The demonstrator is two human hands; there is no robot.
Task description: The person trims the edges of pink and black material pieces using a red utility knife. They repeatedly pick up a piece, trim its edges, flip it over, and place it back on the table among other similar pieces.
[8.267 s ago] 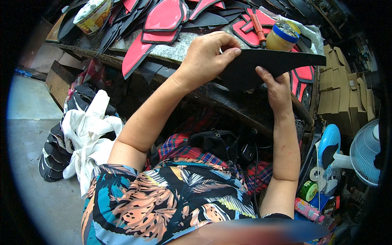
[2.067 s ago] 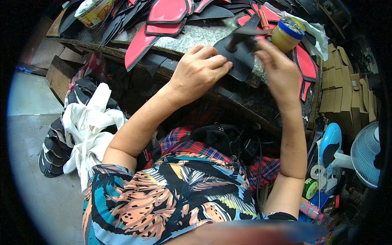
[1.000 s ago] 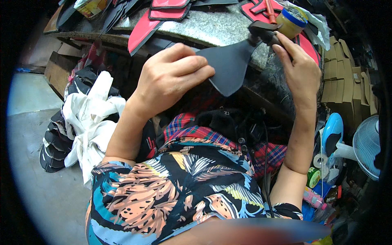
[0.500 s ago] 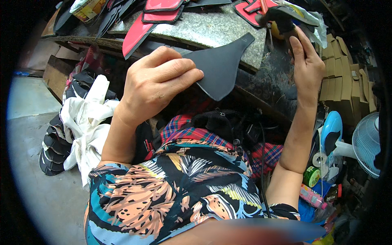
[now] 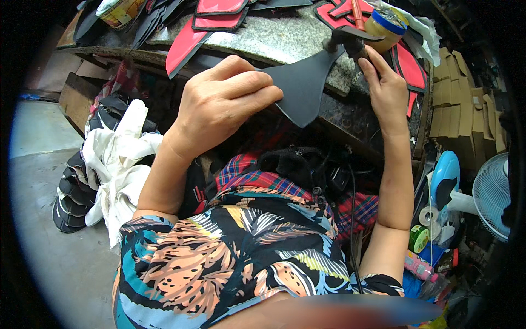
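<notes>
Left hand (image 5: 227,101): grip pinches black piece (image 5: 301,92), 1 o'clock, likely steadying it.
Right hand (image 5: 390,97): at 2 o'clock, grip wraps hammer (image 5: 350,34).
Hammer: head at the piece's narrow tip, over surface (image 5: 268,41); contact unclear.

Daylight-pale sheen lies on the grey floor (image 5: 35,192) at left (paler toward its far end). A dark-edged bench (image 5: 274,35), partly speckled stone, spans the top.

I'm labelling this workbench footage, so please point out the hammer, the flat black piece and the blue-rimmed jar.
Hammer (image 5: 349,33): head view, on its dark head.
Flat black piece (image 5: 304,90): head view, on its wide part.
Blue-rimmed jar (image 5: 377,28): head view, on its yellowish side.
</notes>
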